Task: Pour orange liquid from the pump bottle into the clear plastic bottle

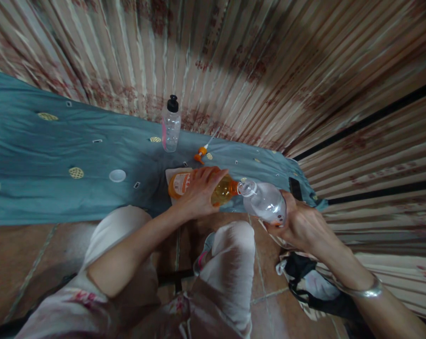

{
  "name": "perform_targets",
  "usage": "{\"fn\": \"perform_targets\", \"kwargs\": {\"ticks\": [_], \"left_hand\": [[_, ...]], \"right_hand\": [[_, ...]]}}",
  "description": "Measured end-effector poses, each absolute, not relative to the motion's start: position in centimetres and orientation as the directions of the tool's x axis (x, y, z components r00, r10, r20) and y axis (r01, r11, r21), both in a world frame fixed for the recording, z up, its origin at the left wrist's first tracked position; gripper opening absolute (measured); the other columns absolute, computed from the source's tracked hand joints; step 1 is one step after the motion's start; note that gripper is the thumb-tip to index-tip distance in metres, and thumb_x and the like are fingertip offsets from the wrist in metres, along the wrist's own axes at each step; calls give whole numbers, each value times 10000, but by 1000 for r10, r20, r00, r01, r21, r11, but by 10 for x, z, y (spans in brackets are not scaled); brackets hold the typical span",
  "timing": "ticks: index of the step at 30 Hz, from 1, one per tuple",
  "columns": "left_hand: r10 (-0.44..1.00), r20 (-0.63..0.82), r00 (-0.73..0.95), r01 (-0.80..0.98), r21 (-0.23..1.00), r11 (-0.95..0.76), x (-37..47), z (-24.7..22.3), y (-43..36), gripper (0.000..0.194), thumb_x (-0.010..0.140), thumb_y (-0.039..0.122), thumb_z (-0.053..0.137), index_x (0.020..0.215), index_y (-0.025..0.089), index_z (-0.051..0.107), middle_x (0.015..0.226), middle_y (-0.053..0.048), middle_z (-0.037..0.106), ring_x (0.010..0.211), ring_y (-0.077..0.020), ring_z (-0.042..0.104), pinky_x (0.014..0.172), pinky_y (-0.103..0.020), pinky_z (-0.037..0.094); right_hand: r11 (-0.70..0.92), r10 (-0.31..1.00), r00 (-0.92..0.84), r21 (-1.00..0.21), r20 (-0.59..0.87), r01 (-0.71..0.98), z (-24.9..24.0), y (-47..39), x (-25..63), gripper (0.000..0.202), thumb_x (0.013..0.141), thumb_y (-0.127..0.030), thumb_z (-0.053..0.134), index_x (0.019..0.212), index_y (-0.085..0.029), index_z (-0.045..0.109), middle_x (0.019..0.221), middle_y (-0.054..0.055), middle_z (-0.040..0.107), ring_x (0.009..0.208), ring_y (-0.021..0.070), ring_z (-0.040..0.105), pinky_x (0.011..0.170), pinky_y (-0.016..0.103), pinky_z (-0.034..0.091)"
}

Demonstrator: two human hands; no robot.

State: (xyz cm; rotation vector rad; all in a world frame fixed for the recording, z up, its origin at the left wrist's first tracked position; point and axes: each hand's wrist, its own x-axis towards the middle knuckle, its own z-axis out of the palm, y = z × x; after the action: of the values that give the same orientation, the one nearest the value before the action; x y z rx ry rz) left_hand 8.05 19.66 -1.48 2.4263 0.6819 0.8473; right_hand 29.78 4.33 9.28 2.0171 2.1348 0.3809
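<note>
My left hand point(200, 193) is wrapped round an orange bottle point(224, 188) that lies tilted on its side, its neck pointing right. My right hand point(295, 216) holds a clear bottle point(265, 202), tilted with its open mouth toward the left. The two bottle mouths meet or nearly meet between my hands. Behind them an orange pump top point(201, 153) with a thin tube lies on the blue-green cloth point(138, 153). A clear bottle with a black cap point(171, 127) stands upright behind my left hand.
A white round lid point(117, 175) lies at the left on the cloth. A dark phone-like object point(295, 188) is at the right end. Pleated patterned curtains point(198, 56) hang behind and to the right. A dark bag point(315, 282) sits at the lower right.
</note>
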Motion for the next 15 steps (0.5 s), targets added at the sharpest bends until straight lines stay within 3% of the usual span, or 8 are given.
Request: {"fn": "perform_targets", "kwargs": {"ticks": [15], "left_hand": [[601,415,683,297,594,-748,79,-12,196,860,646,224,724,1417,227,343,1355,-114,456,1229,-326,425,1062,-508,329]], "right_hand": [[38,997,-54,286,48,957,93,43,297,594,771,-461,567,1191,-51,479,684,99,662,584,259,622,513,312,385]]}}
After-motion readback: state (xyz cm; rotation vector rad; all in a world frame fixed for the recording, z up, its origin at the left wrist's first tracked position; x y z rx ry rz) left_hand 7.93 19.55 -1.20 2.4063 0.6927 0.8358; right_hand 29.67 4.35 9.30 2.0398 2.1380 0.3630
